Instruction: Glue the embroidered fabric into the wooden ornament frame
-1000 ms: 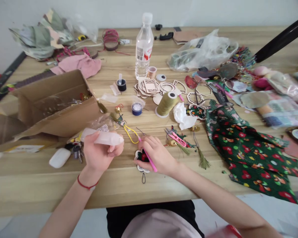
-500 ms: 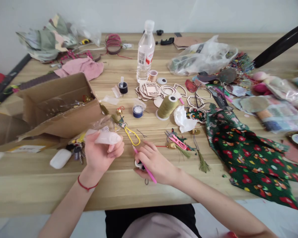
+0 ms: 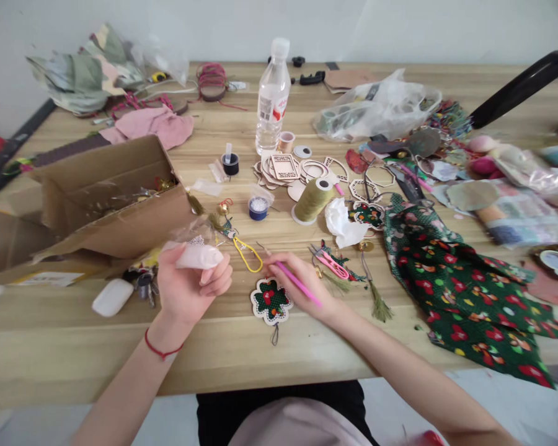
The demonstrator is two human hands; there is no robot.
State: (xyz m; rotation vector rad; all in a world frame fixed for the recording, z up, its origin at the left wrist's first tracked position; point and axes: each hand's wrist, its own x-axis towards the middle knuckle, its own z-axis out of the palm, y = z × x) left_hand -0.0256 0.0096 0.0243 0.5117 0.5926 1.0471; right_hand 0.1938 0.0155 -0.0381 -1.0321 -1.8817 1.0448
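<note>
Wooden tabletop [image 3: 260,365]: flower-shaped charm [image 3: 271,301], now released, lies just beside right hand [image 3: 302,282] gripping pink stick [image 3: 297,284]; left hand [image 3: 188,285] closed around white tube [image 3: 198,256].

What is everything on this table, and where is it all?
table: one, pale wood, across the view
bottle: one, clear, far centre
box: one, brown cardboard, left
bag: one, clear plastic, far right
cutouts: many, pale wood, centre
spool: one, olive, centre
cloth: one, green with red flowers, right
snips: one pair, pink, beyond the right hand
tassel: one, green, beside the cloth
keys: one bunch, grey, beside the left hand
ornament: one, green and red, between the hands
left hand: one, bare, gripping a pale tube, red cord on wrist
right hand: one, bare, holding a pink stick
</note>
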